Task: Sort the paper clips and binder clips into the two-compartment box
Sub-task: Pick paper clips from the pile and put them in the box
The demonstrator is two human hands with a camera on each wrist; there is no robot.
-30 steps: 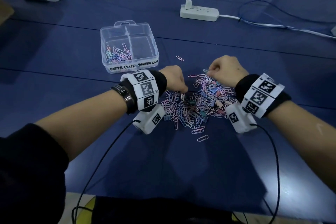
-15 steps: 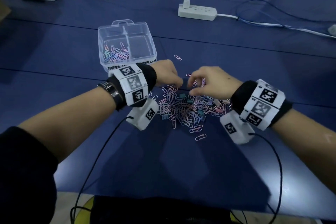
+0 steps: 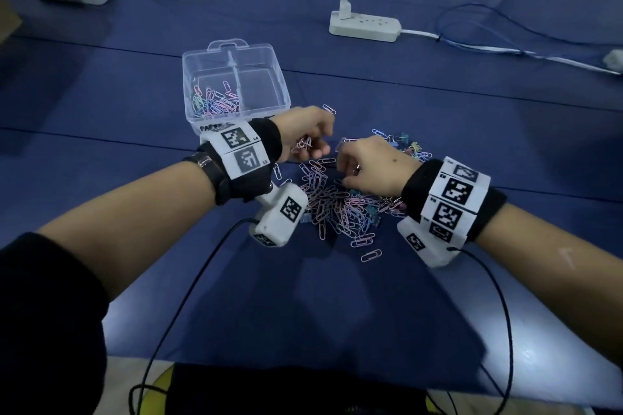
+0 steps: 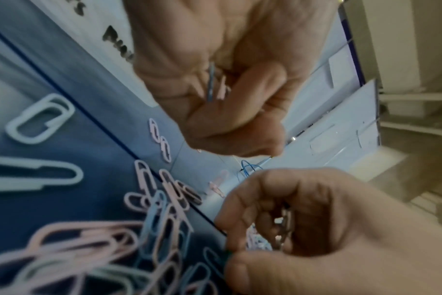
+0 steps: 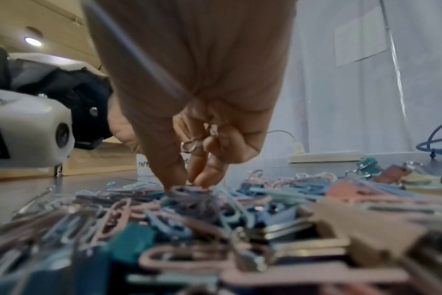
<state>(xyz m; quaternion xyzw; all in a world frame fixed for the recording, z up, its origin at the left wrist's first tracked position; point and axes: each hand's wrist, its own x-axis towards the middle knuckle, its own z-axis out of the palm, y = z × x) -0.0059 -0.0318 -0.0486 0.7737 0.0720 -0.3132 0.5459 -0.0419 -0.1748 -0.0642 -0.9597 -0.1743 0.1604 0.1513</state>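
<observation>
Left hand (image 3: 305, 135) is curled around a small bunch of paper clips (image 3: 305, 144), lifted just off the pile (image 3: 340, 205), with the two-compartment box (image 3: 236, 84) at its 11 o'clock. Right hand (image 3: 374, 165) is down at the pile's 12 o'clock edge, thumb and fingertips (image 5: 179, 179) pinching a clip at the top; cannot tell from the wrist view if it's paper or binder. It already has metal loops tucked in the palm.

Risks:
- clips interlock, so a pinch drags extras
- binder clips (image 3: 406, 141) sit mixed in, could land in the paper clip side
- left bunch is loose and may shed on the way to the box
</observation>
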